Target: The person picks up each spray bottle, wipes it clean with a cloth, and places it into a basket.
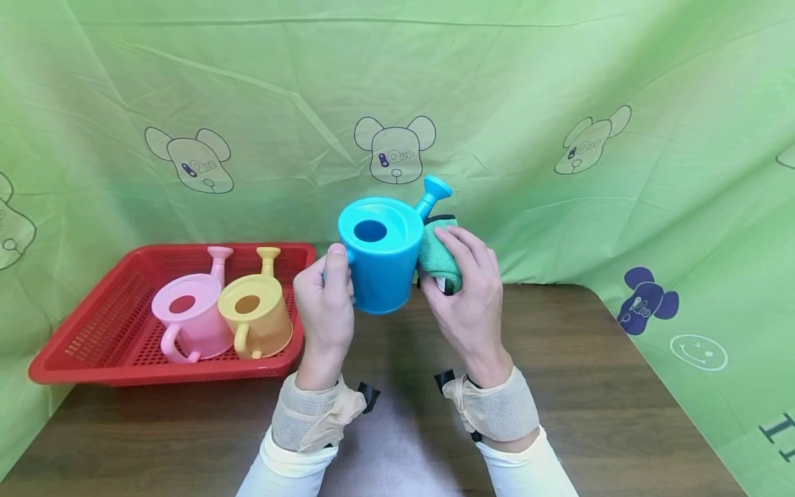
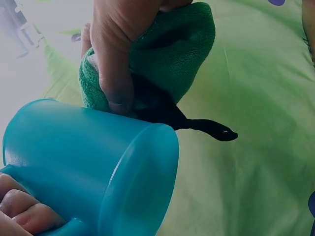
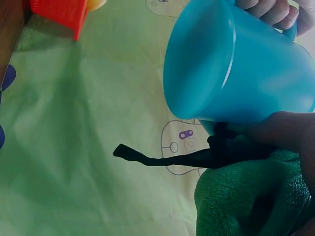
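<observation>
A blue toy watering can is held up above the table, its spout pointing away to the right. My left hand grips its handle, fingers wrapped round it as the left wrist view shows. On the can's other side, my right hand holds a bunched green cloth with dark trim against the wall below the spout. A dark loop hangs from the cloth in the left wrist view. In the right wrist view the can's base faces the camera.
A red plastic basket stands at the left of the wooden table. Inside it are a pink watering can and a yellow watering can. Behind hangs a green curtain printed with mouse heads.
</observation>
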Motion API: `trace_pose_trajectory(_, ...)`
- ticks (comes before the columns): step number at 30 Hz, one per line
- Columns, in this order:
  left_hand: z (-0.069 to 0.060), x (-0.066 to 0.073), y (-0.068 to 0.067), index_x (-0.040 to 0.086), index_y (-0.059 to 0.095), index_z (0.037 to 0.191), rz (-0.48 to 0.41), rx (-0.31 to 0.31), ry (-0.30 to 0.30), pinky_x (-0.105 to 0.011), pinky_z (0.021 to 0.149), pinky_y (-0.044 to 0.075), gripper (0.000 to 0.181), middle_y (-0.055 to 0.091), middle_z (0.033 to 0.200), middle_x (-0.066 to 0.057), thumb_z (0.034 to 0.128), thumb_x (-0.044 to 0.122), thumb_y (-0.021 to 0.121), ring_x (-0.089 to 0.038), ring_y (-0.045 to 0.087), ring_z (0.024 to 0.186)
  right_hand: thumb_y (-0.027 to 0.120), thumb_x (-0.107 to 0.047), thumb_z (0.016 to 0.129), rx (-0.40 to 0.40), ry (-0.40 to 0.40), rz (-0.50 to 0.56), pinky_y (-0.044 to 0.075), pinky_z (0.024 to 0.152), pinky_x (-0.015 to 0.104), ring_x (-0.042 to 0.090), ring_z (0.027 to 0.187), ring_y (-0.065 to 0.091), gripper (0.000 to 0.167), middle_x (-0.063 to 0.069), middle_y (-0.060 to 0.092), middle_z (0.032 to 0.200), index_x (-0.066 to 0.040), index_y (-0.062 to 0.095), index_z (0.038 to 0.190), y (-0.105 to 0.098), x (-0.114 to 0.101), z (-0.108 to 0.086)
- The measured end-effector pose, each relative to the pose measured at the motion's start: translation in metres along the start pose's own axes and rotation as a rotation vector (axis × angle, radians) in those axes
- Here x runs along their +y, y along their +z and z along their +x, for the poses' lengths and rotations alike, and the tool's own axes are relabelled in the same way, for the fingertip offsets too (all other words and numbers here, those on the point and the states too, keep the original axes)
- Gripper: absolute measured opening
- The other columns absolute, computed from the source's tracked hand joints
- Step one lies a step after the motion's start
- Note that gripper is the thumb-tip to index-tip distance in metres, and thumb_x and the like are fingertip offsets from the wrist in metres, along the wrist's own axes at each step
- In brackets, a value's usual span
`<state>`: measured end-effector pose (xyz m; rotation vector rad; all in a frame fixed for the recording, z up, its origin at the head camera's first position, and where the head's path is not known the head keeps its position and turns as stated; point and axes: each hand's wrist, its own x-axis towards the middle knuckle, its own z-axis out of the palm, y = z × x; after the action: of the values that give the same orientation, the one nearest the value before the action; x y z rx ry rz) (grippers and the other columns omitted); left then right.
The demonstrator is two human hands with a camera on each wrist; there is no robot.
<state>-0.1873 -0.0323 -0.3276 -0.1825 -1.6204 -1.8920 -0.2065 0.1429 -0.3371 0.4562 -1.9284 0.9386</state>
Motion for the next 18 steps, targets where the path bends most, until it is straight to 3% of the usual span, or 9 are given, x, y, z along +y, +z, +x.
trace_pose_trajectory(18, 0.0013, 0.0001, -0.0009, -0.006, 0.037, 0.061, -0.089, 0.026, 0.034, -0.024, 0.046, 0.028, 0.055, 0.041, 0.050, 0.008, 0.1050, 0.022, 0.053, -0.012, 0.034, 0.046, 0.081, -0.011, 0.087, -0.042, 0.002, -0.008, 0.050, 0.095, 0.051, 0.039, 0.120, 0.061, 0.047, 0.013, 0.067, 0.138, -0.011, 0.071, 0.133, 0.0021, 0.0013, -0.0019)
